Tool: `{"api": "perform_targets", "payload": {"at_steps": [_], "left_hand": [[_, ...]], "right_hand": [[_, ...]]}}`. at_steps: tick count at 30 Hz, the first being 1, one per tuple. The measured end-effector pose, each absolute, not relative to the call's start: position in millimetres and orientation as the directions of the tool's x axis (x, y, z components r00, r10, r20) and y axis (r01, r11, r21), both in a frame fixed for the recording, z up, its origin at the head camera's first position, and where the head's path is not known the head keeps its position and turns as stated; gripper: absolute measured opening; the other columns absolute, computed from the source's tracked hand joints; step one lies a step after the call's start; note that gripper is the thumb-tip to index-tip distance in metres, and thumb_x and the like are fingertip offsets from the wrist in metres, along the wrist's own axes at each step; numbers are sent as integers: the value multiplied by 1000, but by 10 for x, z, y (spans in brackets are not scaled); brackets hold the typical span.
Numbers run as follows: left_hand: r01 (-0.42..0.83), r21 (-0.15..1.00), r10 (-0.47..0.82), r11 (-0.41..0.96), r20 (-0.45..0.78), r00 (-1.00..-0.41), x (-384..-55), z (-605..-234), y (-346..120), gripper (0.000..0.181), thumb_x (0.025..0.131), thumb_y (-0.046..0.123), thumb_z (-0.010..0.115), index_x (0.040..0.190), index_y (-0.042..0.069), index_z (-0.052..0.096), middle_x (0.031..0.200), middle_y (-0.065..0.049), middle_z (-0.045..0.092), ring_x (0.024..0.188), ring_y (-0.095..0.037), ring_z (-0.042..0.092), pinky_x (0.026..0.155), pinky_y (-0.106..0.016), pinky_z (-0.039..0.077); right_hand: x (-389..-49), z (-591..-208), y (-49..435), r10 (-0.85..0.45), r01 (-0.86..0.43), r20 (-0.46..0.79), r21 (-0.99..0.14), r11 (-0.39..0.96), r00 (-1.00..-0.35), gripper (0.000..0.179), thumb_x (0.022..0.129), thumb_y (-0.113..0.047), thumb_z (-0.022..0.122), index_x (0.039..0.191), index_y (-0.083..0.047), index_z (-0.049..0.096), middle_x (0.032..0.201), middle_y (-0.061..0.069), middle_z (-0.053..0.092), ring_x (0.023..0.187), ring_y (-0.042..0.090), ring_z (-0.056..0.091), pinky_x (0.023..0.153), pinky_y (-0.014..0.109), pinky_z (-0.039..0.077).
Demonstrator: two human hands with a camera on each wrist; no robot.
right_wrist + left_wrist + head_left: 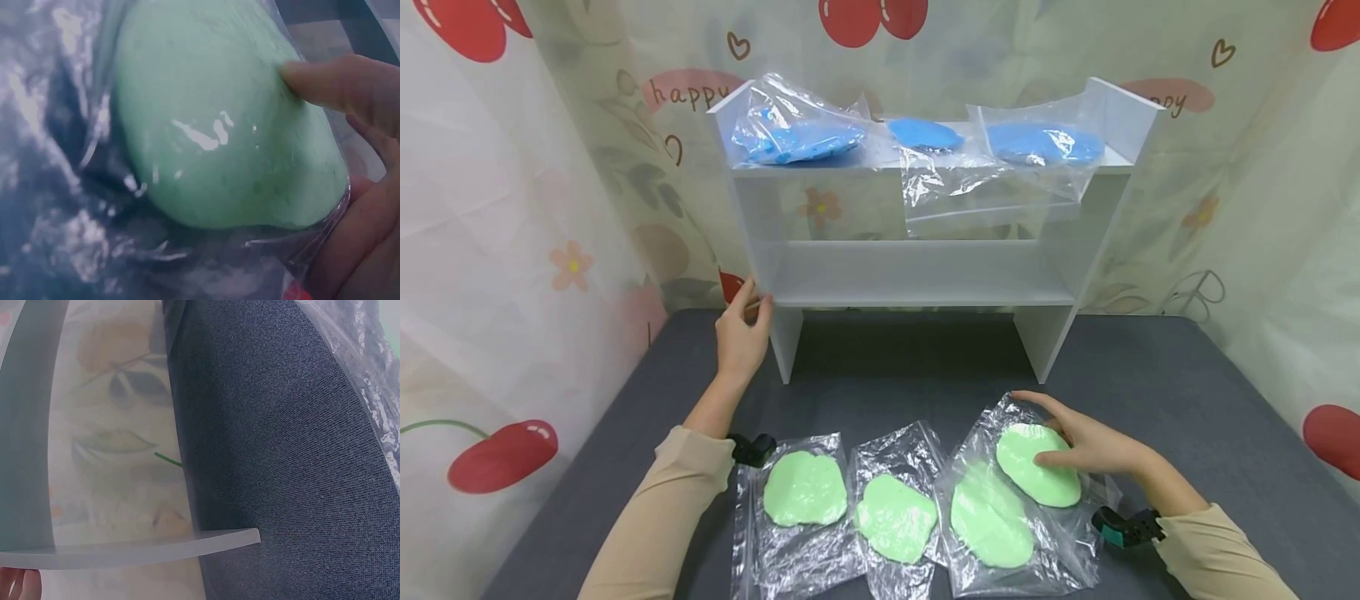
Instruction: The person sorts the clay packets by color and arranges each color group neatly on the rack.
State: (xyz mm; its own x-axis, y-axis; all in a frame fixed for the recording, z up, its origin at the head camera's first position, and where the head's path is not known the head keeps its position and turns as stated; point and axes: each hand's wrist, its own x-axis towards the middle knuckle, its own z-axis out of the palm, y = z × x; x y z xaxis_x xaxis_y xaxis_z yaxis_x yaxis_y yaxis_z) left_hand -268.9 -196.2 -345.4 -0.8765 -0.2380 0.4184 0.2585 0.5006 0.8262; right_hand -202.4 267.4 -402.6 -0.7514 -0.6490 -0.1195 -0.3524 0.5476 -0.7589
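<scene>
From where I stand, the right hand [1093,442] has its grip clamped on a flat, oval, pale-green slab sealed in clear plastic [1037,483], thumb on top, the slab reaching leftward from that grip with its long axis slanting from far left to near right (a second rounded green slab [992,521] lies just beside it on the left). The white, tall-sided shelf unit [925,271] stands beyond it on the dark grey surface [865,383], with the left hand [742,333] nearer, its fingertips slightly apart and touching the unit's left side panel
</scene>
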Motion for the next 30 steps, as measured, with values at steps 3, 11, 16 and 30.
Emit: {"api": "perform_targets", "payload": {"at_steps": [3, 11, 16, 30], "left_hand": [[264, 826, -235, 499, 422, -876, -2691, -3453, -1962, 49, 97, 23, 49, 144, 16, 37, 129, -16, 57, 112, -30, 60, 61, -7, 38], [281, 825, -235, 490, 435, -869, -2689, -3451, -1957, 48, 97, 21, 50, 143, 18, 39, 127, -17, 58, 110, -31, 61, 59, -7, 38], [286, 821, -235, 494, 442, -865, -2687, -3451, -1953, 48, 97, 21, 50, 143, 16, 39, 126, -18, 59, 110, -31, 62, 59, -6, 37], [300, 810, -236, 504, 463, -855, -2694, -3455, -1958, 48, 96, 19, 51, 142, 17, 41, 124, -18, 60, 107, -32, 63, 59, -5, 37]], "right_hand": [[-2038, -4013, 2664, -675, -383, -60, -785, 487, -735, 64, 93, -15, 58, 146, -11, 24, 118, 20, 48, 64, -4, 46, 56, 23, 46], [-2052, -3994, 2587, -651, -470, 100, -774, 424, -752, 34, 92, -12, 58, 125, -6, 53, 126, 21, 54, 90, -7, 52, 67, 22, 46], [-2039, -3943, 2513, -607, -408, 98, -822, 397, -789, 39, 92, -10, 58, 128, -1, 49, 128, 25, 50, 61, 0, 49, 52, 26, 45], [-1996, -3784, 2342, -683, -414, 167, -884, 215, -711, 53, 93, 2, 49, 142, 2, 28, 142, -7, 35, 41, 20, 27, 42, 29, 36]]}}
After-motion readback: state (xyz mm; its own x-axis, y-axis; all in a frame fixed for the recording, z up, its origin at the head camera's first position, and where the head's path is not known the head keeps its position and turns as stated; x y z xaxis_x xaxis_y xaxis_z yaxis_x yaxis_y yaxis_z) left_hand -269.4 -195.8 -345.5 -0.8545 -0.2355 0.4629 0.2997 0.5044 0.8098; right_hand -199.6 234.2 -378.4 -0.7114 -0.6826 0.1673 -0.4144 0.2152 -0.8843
